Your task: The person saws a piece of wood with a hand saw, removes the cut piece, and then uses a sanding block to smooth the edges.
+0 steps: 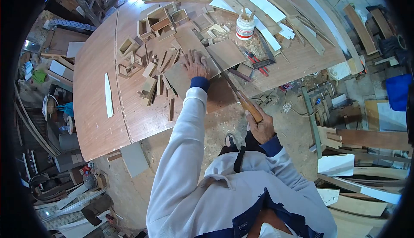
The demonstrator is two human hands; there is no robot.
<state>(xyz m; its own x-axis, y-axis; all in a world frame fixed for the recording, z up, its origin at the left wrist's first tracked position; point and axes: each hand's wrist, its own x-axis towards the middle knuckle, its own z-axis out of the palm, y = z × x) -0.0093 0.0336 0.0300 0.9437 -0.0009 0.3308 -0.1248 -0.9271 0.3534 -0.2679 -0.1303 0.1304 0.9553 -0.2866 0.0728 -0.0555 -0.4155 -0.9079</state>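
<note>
The left hand (195,64) lies flat, fingers spread, palm down on a thin plywood sheet (183,76) near the middle of the workbench (92,108). The sheet is a flat brown rectangle with a matte face; it rests on the bench top among other offcuts and reaches toward the near edge of the bench. The sleeve above the hand is pale grey fabric with a dark blue cuff.

The right hand (261,128) is closed in a fist around the wooden handle of a handsaw (235,92). The handle is rounded and orange-brown. The narrow metal blade runs from the handle up and to the left, and crosses the right edge of the sheet just beside the left hand. Whether the teeth touch the wood cannot be told.

The workbench top is a broad laminated board with a reddish wood-grain surface and a curved left edge. A slim pale strip (108,95) lies alone on its left part. To the left of the sheet lie short wooden blocks (151,80) and small open-sided wooden boxes (157,19), light tan and square-cornered. Farther back stands a white plastic glue jar (245,27) with sticks standing in its mouth. Red-handled pliers (254,61) lie to the right of the sheet. Long pale slats (258,1) lie stacked across the far right of the bench. The floor below is covered with sawdust and scrap boards.
</note>
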